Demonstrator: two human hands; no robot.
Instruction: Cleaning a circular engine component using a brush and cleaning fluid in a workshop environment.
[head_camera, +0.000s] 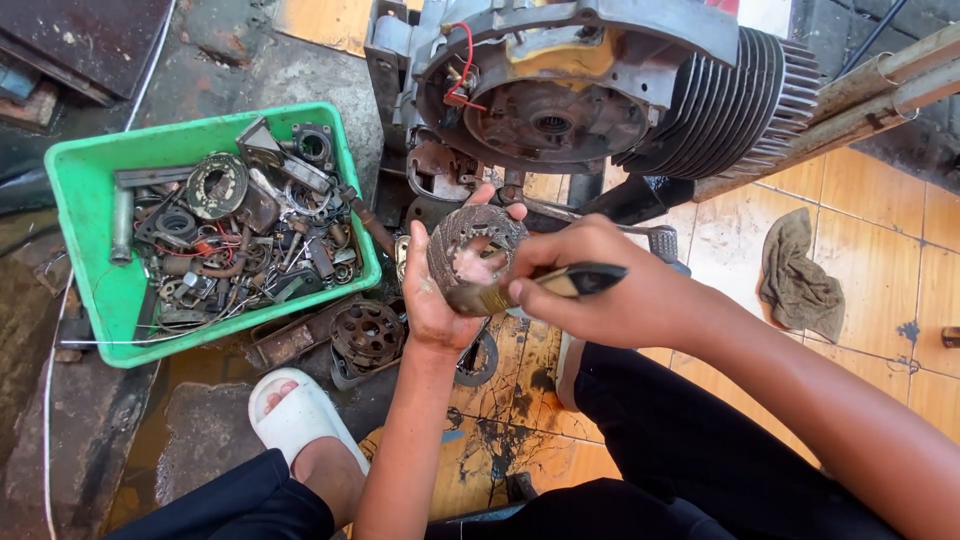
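Head view: left hand (432, 295) cupped under round grimy metal clutch disc (476, 243), fingers clamped on rim, held below grey finned engine (640, 90). Right hand (600, 285) pinches black-handled brush (535, 287), bristles touching disc. Green plastic tray (105, 295) w/ metal parts sits left.

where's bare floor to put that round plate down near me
Bare tiles lie to your right, between the grey rag and your right hand. The green tub is packed with parts, and between it, the engine and your left hand the floor is cluttered with parts.
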